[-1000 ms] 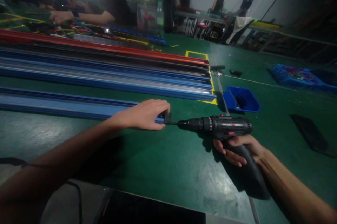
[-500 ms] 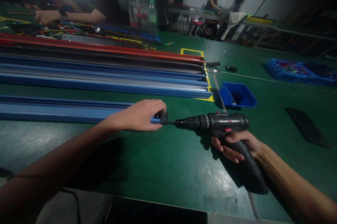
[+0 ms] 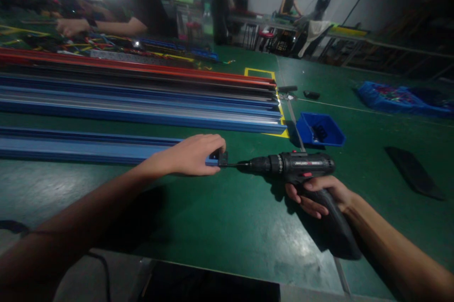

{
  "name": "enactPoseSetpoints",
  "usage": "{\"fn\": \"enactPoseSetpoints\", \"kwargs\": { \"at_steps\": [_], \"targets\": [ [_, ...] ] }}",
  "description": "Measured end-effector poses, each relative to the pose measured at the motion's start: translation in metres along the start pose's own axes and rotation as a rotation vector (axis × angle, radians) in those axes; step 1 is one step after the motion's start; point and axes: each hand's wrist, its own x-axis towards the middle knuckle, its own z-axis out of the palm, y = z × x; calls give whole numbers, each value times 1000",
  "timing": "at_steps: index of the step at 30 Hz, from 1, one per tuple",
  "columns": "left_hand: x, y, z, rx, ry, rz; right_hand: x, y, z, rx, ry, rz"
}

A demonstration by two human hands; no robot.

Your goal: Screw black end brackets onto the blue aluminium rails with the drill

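Observation:
A long blue metal profile (image 3: 88,147) lies along the table at the left. My left hand (image 3: 193,154) is closed round its right end, where a small black end piece (image 3: 223,158) sits. My right hand (image 3: 315,195) grips the handle of a black cordless drill (image 3: 294,164), with the index finger by the trigger. The drill lies level and points left. Its thin bit (image 3: 232,165) reaches the black end piece; whether it sits in a screw is too small to tell.
Several blue, black and red profiles (image 3: 159,105) lie side by side beyond. A blue bin (image 3: 333,136) with black parts stands behind the drill. At the right are a dark flat object (image 3: 413,172) and a blue tray (image 3: 390,96) of small parts. A co-worker's hand (image 3: 73,27) is over wires.
Hands, drill and blue profile keep almost the same places. The view has shifted slightly, and the co-worker's hand at the far left appears a little further right.

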Motion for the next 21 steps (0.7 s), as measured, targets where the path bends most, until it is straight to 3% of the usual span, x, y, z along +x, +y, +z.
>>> {"fn": "enactPoseSetpoints", "kwargs": {
  "at_steps": [21],
  "targets": [
    [-1,-3,3,11,18,9,-2,3,-3,-77,79,7]
  ]
}}
